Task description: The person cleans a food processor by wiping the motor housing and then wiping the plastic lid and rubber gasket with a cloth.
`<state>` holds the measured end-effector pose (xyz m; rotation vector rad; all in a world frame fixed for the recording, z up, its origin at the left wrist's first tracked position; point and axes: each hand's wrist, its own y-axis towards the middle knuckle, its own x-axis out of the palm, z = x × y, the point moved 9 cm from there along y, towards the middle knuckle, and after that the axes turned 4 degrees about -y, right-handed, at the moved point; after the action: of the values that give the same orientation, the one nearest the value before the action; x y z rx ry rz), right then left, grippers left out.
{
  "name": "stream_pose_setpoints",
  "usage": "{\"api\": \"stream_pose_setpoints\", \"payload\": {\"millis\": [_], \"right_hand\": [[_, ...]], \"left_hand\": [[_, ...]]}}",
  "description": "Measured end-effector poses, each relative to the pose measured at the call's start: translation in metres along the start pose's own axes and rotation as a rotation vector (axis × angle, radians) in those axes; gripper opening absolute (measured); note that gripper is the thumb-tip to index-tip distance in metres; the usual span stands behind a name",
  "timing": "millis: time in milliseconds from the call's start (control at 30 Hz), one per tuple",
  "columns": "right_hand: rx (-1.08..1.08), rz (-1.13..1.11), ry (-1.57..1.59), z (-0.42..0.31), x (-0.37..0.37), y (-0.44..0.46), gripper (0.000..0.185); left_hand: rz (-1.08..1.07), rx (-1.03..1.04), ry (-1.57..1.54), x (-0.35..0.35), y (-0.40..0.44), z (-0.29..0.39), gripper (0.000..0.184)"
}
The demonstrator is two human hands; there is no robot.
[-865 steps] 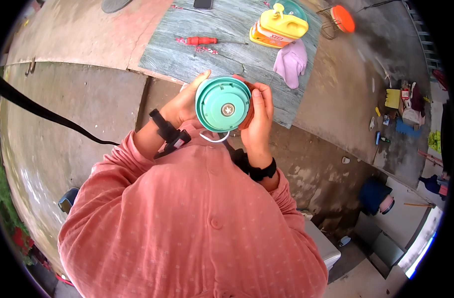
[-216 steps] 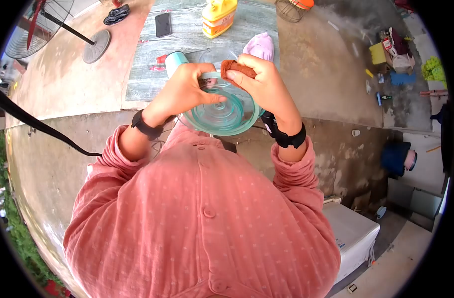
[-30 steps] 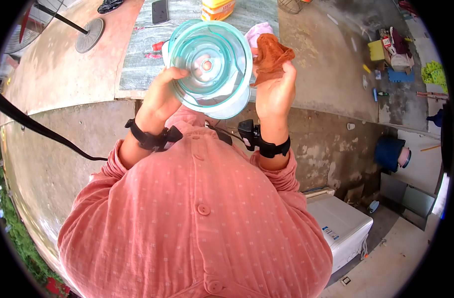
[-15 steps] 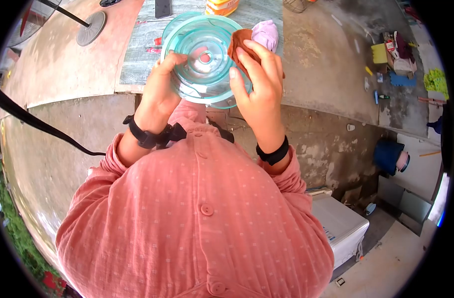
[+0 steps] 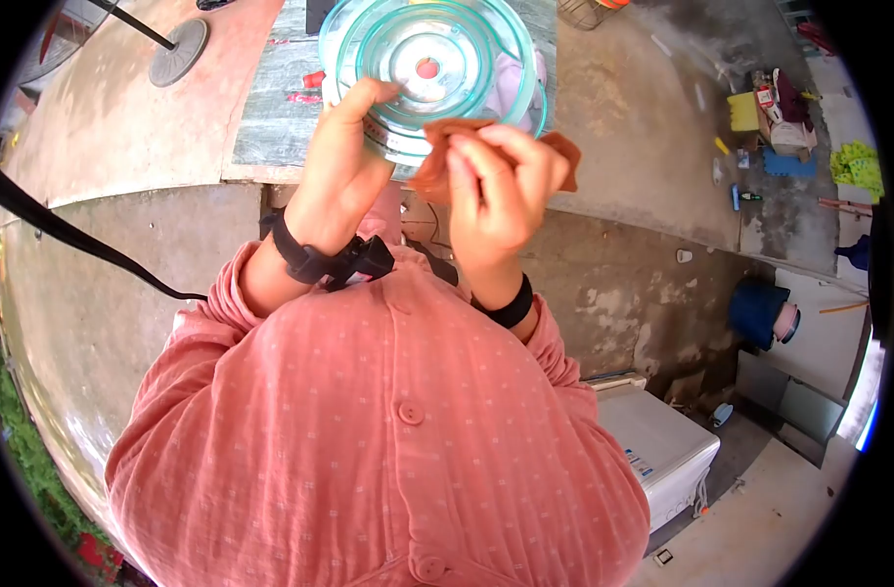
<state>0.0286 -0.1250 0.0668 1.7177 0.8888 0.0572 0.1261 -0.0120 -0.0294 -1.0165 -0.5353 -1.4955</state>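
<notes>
My left hand [image 5: 337, 157] grips the near left rim of a clear, teal-tinted round dish or lid [image 5: 388, 54], its thumb lying over the inner surface. Concentric rings and a small round opening or spot at the middle mark this piece, which is raised above the table and tilted towards me. A brown cloth [image 5: 432, 176] is bunched in my right hand [image 5: 501, 201], pinched between thumb and fingers beside the near right rim. Whether the cloth touches the rim I cannot tell. Through the clear piece a crumpled lilac cloth [image 5: 507, 83] shows.
The grey wood-patterned table [image 5: 266, 132] carries a dark flat object [image 5: 317, 15] and a small red piece [image 5: 313, 79]. A white appliance [image 5: 657, 440] stands low on the right. A blue bin [image 5: 755, 313] and assorted items lie farther right; a round stand base [image 5: 180, 54] is at left.
The clear dish has moved up and right, now overlapping the lilac cloth. My right hand has come down towards me with the brown cloth, which is more bunched.
</notes>
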Motion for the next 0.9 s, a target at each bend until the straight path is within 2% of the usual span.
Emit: {"api": "stream_pose_setpoints", "payload": {"millis": [67, 167, 233, 267, 300, 367, 400, 467, 500, 567, 600, 733, 833, 900], "right_hand": [[0.024, 0.012, -0.035, 0.005, -0.003, 0.010, 0.021], [0.106, -0.031, 0.093, 0.009, 0.004, 0.018, 0.038], [0.464, -0.049, 0.570, 0.035, 0.019, 0.007, 0.060], [0.549, -0.119, 0.615, 0.037, 0.023, 0.007, 0.066], [0.550, -0.116, 0.614, 0.035, 0.020, 0.010, 0.066], [0.744, -0.161, 0.828, 0.039, 0.028, 0.004, 0.063], [0.744, -0.158, 0.827, 0.038, 0.027, 0.004, 0.063], [0.866, -0.237, 0.821, 0.043, 0.033, -0.003, 0.050], [0.867, -0.234, 0.820, 0.047, 0.034, -0.004, 0.050], [0.807, -0.184, 0.655, 0.059, 0.029, -0.002, 0.034], [0.842, -0.161, 0.700, 0.060, 0.029, -0.003, 0.020], [0.772, -0.104, 0.745, 0.069, 0.032, 0.005, 0.010], [0.811, -0.077, 0.859, 0.064, 0.046, 0.003, 0.014], [0.787, -0.222, 0.823, 0.054, 0.052, -0.004, 0.028]], "left_hand": [[0.014, -0.005, -0.013, 0.002, -0.004, 0.003, 0.033], [0.003, 0.017, -0.003, 0.003, -0.006, 0.009, 0.035], [-0.030, 0.127, 0.089, 0.006, -0.011, 0.020, 0.037], [0.000, 0.104, 0.095, 0.004, -0.013, 0.020, 0.037], [-0.002, 0.103, 0.097, 0.003, -0.013, 0.021, 0.037], [-0.023, 0.115, 0.148, 0.001, -0.015, 0.022, 0.038], [-0.025, 0.113, 0.149, 0.000, -0.015, 0.023, 0.038], [-0.050, 0.123, 0.209, 0.000, -0.017, 0.025, 0.039], [-0.052, 0.121, 0.210, 0.002, -0.020, 0.025, 0.039], [-0.080, 0.134, 0.122, 0.009, -0.026, 0.025, 0.037], [-0.080, 0.133, 0.122, 0.010, -0.027, 0.025, 0.037], [-0.101, 0.161, 0.229, 0.014, -0.035, 0.025, 0.042], [-0.058, 0.172, 0.191, 0.006, -0.030, 0.023, 0.042], [0.059, 0.133, 0.120, -0.020, -0.019, 0.022, 0.040]]}}
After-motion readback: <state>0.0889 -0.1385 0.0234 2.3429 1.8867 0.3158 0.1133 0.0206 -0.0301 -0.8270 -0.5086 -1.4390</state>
